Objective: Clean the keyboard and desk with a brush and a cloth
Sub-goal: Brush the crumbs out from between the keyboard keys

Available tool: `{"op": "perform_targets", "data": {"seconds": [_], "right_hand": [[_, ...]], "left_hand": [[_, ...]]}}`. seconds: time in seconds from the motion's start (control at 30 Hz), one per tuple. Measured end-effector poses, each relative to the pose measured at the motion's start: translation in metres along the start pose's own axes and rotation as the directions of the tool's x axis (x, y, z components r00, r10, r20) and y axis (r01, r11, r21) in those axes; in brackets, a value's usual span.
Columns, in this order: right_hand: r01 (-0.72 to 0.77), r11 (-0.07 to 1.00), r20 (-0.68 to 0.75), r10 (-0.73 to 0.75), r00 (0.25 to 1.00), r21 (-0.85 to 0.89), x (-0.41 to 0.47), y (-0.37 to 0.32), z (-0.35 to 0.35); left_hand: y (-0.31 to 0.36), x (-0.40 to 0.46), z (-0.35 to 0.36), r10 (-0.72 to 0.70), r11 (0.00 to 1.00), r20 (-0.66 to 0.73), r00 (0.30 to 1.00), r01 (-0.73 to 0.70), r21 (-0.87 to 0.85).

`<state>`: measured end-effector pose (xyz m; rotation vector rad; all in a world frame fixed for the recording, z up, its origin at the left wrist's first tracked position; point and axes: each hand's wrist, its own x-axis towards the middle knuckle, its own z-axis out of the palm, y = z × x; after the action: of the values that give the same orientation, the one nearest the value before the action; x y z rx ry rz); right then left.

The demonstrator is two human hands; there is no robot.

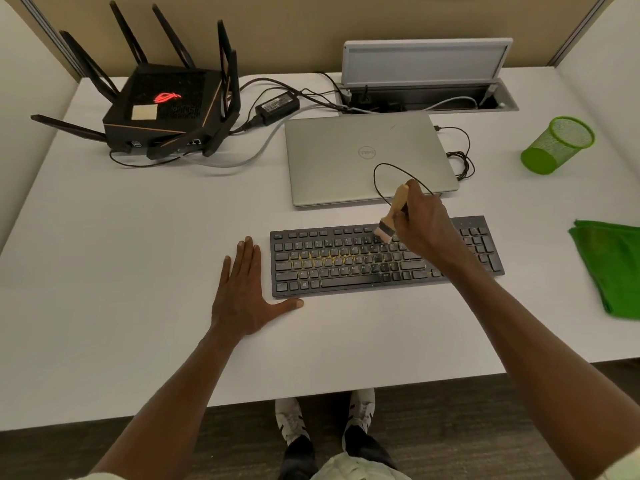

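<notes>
Both forearms were left bare, no sleeves seen. White sneakers point(360, 415) with dark stripes, dark trousers point(301, 455) and a pale top point(349, 469) were worn.

White desk point(138, 254) all round. Black keyboard point(381, 261), grey legends on its keys, and yellow specks scattered across the middle rows. Brush point(393, 216) shows a pale wooden handle and pinkish-cream bristles, with a thin black loop at its far end. Silver laptop point(363, 157) beyond. Far left, black router point(162, 109), a glowing red logo on top, a beige square beside it, copper-toned edge lines. Right side: bright green mesh cup point(557, 145), solid green cloth point(613, 268).
</notes>
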<state>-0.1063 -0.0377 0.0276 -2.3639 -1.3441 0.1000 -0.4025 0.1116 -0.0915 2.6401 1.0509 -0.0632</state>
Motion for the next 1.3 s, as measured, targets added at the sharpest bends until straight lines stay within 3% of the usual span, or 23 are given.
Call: {"op": "perform_targets", "data": {"seconds": [0.5,0.73,0.93,1.13,1.3], "right_hand": [[-0.069,0.997,0.035,0.069,0.997,-0.022,-0.006,0.001,-0.005],[-0.102,0.994,-0.062,0.104,0.993,0.038,-0.001,0.003,-0.005],[-0.041,0.999,0.027,0.041,0.999,-0.013,-0.011,0.007,-0.005],[-0.111,0.992,-0.087,0.116,0.989,0.063,-0.002,0.012,-0.009],[-0.102,0.995,0.012,0.102,0.995,0.003,-0.009,0.012,-0.008]], "left_hand": [[0.000,0.000,0.000,0.007,1.000,-0.013,1.000,-0.007,0.001],[0.000,0.000,0.000,-0.002,1.000,-0.004,1.000,0.002,0.002],[0.000,0.000,0.000,0.001,1.000,-0.009,1.000,-0.001,-0.006],[-0.001,0.000,0.001,0.013,1.000,-0.020,1.000,-0.013,-0.013],[-0.001,-0.001,0.001,0.010,1.000,-0.030,0.999,-0.011,-0.022]]}}
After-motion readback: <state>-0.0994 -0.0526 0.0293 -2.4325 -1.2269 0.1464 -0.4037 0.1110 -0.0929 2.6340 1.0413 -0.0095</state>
